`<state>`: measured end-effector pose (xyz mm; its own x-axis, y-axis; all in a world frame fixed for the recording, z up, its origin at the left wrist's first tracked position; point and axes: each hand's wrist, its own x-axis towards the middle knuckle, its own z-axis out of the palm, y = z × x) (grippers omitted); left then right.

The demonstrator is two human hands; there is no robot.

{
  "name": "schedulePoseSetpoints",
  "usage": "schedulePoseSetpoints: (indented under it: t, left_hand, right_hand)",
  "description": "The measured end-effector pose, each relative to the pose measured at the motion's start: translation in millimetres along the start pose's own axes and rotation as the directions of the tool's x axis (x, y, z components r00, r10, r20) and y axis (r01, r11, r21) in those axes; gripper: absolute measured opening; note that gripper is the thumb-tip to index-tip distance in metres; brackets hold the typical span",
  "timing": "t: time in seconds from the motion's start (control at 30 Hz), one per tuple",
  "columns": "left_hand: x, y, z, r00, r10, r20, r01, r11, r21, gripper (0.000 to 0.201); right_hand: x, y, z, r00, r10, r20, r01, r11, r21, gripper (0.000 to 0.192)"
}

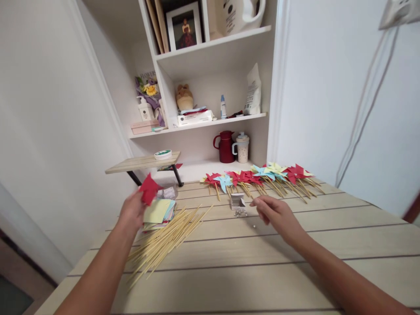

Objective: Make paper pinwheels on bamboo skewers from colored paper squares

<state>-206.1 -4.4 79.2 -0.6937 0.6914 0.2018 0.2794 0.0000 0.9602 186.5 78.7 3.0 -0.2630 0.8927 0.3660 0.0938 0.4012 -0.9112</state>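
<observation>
My left hand grips a red paper pinwheel head, raised at the left above a stack of coloured paper squares. Below and right of that stack lies a loose pile of thin wooden sticks. My right hand hangs over the table with thumb and fingers pinched together; whatever is between the fingertips is too small to make out. Just left of it are a small open white box and a little heap of shiny pins. One small pale bit lies apart, nearer to me.
Finished pinwheels on sticks lie in a row along the table's back. A small raised wooden stand with black legs is at back left. Behind, white shelves hold a dark red jug and a speckled cup.
</observation>
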Motion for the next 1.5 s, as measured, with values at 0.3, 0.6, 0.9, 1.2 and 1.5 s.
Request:
schedulePoseSetpoints:
  t: [0.3, 0.6, 0.9, 1.2, 1.5]
  left_hand:
    - [-102.6, 24.3, 121.9, 0.76, -0.21, 0.615, 0.57, 0.669, -0.476, 0.015]
    - [-129.2, -8.1, 163.5, 0.673, -0.167, 0.72, 0.646, 0.607, -0.463, 0.021]
    - [-131.9, -28.9, 164.6, 0.677, -0.008, 0.736, 0.579, 0.624, -0.525, 0.046]
    - [-128.7, -25.2, 156.8, 0.637, 0.085, 0.766, 0.572, 0.613, -0.544, 0.054]
    - [-127.7, -28.1, 155.0, 0.64, 0.099, 0.762, 0.537, 0.652, -0.536, 0.056]
  right_hand:
    - [-7.4, -31.9, 42.0, 0.931, 0.247, 0.267, -0.359, 0.746, 0.561, 0.063]
    - [3.4, -13.8, 30.6, 0.957, 0.281, 0.07, -0.266, 0.76, 0.593, 0.034]
    - [5.6, -15.4, 18.2, 0.987, 0.155, -0.044, -0.123, 0.902, 0.415, 0.032]
    - [5.9, -9.1, 16.0, 0.988, 0.151, -0.02, -0.138, 0.943, 0.304, 0.031]
    - [5.1, -12.2, 13.4, 0.986, 0.165, -0.002, -0.156, 0.932, 0.327, 0.031]
